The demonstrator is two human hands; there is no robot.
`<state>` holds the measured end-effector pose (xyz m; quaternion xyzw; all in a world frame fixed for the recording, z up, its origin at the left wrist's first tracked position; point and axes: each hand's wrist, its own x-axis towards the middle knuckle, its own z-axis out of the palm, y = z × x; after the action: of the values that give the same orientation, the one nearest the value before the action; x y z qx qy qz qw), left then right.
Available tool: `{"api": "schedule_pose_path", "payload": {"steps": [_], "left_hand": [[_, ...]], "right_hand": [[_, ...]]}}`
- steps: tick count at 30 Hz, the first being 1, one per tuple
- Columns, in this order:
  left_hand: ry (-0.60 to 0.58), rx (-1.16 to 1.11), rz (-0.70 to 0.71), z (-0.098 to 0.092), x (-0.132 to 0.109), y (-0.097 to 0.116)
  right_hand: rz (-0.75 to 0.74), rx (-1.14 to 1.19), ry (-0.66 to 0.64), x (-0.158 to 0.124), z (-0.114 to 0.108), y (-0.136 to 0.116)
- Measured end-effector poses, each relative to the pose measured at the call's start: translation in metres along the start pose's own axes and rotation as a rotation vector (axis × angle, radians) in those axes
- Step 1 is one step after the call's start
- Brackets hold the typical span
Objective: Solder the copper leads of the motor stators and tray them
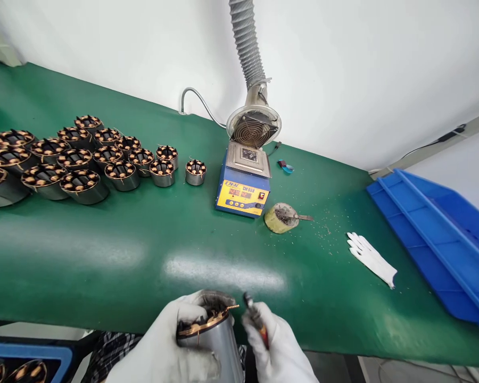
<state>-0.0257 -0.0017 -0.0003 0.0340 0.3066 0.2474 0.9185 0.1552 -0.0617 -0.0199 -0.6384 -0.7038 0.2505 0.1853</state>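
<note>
My left hand [171,340], in a white glove, is wrapped round a motor stator [219,346] at the front edge of the table. The stator has a grey metal shell with copper windings and black parts inside its tilted top. A twisted copper wire end [233,307] sticks out from its rim towards the right. My right hand [277,340], also gloved, is closed on pliers [255,316] with a dark head and a red-orange handle. The pliers' head points up, just right of the wire end and apart from it.
Several stators [122,175] stand at left on the green table [191,239]. A blue-and-yellow solder pot [241,194] sits under an extraction hose [247,42]. Right of it are a round tin [277,224], a white glove [371,259] and blue bins [435,244]. A blue-rimmed tray [59,354] is lower left.
</note>
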Motion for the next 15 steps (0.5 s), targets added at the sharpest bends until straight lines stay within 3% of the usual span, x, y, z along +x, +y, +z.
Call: {"api": "schedule_pose_path", "payload": {"steps": [4,7,9,12,14,15], "left_hand": [[-0.003,0.01,0.007,-0.006,0.006,-0.001],[-0.022,0.069,0.02,-0.01,0.01,-0.001],[-0.024,0.087,0.022,-0.011,0.011,-0.002],[-0.062,0.112,0.023,-0.013,0.012,-0.005],[-0.077,0.143,0.034,-0.014,0.014,-0.006],[-0.079,0.185,0.054,-0.014,0.016,-0.006]], "right_hand": [[0.263,-0.113,0.151,0.007,-0.003,0.018],[0.488,-0.361,0.077,0.024,-0.011,0.045],[0.56,-0.543,0.075,0.036,-0.016,0.067],[0.475,-0.697,0.262,0.048,-0.02,0.091],[0.369,-0.549,0.45,0.05,-0.017,0.09],[0.335,-0.362,0.511,0.049,-0.013,0.083]]}}
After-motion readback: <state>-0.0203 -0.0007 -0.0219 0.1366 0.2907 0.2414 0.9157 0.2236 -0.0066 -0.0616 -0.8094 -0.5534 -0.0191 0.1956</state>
